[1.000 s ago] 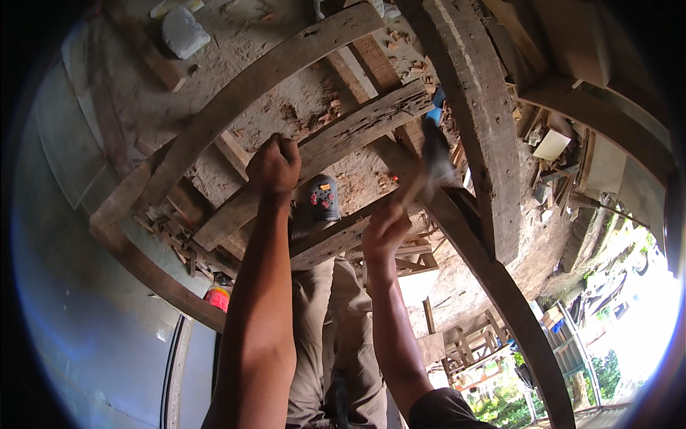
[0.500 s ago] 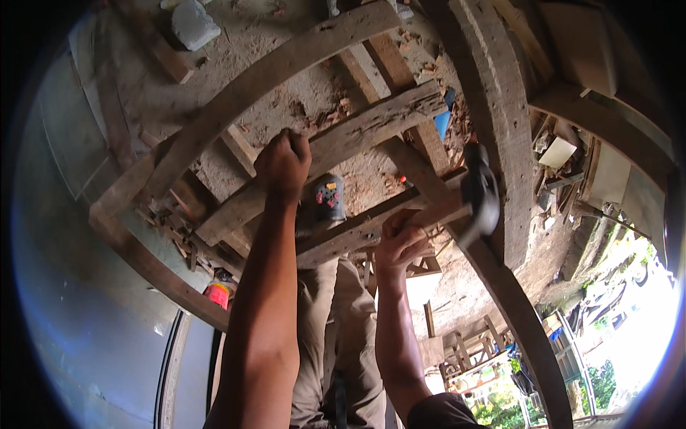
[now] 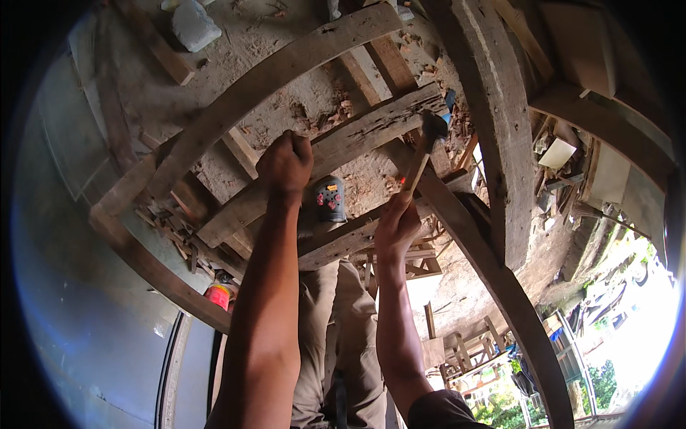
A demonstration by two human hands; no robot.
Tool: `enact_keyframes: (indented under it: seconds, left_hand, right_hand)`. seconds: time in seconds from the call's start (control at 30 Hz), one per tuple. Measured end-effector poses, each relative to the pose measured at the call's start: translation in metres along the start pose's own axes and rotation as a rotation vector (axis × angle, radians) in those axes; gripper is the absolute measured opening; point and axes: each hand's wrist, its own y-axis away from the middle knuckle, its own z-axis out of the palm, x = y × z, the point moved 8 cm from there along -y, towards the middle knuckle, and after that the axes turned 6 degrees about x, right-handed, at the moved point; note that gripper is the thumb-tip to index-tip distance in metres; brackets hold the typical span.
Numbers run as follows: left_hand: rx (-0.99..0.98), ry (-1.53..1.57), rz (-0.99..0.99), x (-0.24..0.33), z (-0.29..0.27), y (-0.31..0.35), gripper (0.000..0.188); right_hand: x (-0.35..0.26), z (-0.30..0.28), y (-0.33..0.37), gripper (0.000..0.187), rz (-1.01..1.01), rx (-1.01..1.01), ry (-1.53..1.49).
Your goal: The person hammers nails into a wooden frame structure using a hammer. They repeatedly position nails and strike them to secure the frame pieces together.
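Observation:
My left hand [image 3: 284, 163] is closed in a fist around a weathered wooden plank [image 3: 364, 134], which runs slantwise across a wooden frame. The plank's far right end is rough and split. In my right hand [image 3: 396, 225] is a hammer [image 3: 416, 170], gripped by its light wooden handle. Its dark head hangs over or beside that plank's right end; I cannot tell whether they touch. A second crosspiece [image 3: 343, 242] lies nearer to me, just left of my right hand.
Curved beams [image 3: 261, 75] frame the far side, and a thick upright timber [image 3: 493, 107] stands at the right. Below the crosspieces shows a dark clog [image 3: 330, 200] on my foot. A red container [image 3: 216, 294] sits at the left. Wood scraps and a pale stone block [image 3: 194, 25] lie on the dirt floor.
The hammer has swung left and away from me, from beside the thick timber to the plank's right end. My right wrist has turned with it. My left hand keeps its place on the plank.

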Motion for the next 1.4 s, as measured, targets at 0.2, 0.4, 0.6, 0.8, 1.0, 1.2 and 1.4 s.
enact_keyframes:
  seconds: [0.2,0.4,0.6,0.8,1.0,1.2,1.4]
  left_hand:
    - [-0.027,-0.042,-0.010,-0.006,0.004,0.006,0.031]
    - [-0.035,-0.032,-0.039,-0.006,0.003,0.003,0.030]
    - [0.020,-0.009,-0.006,0.000,-0.002,0.002,0.030]
    - [0.054,-0.055,0.004,0.001,-0.002,0.002,0.029]
    - [0.023,-0.025,0.005,-0.003,-0.001,0.005,0.025]
    - [0.086,-0.011,0.048,0.002,-0.005,0.002,0.024]
    - [0.089,-0.051,0.055,0.005,-0.005,0.001,0.026]
  right_hand:
    - [-0.024,-0.019,0.017,0.061,-0.299,0.065,-0.253]
    - [-0.008,0.001,0.004,0.057,-0.041,0.018,-0.156]
    - [-0.025,-0.003,0.010,0.061,-0.262,0.077,-0.159]
    - [-0.031,-0.016,0.015,0.059,-0.132,0.073,-0.274]
    - [0.027,0.003,0.002,0.050,0.183,-0.054,-0.136]
    - [0.021,-0.005,0.031,0.057,0.123,-0.081,-0.160]
    - [-0.001,-0.012,0.024,0.062,0.020,0.007,-0.252]
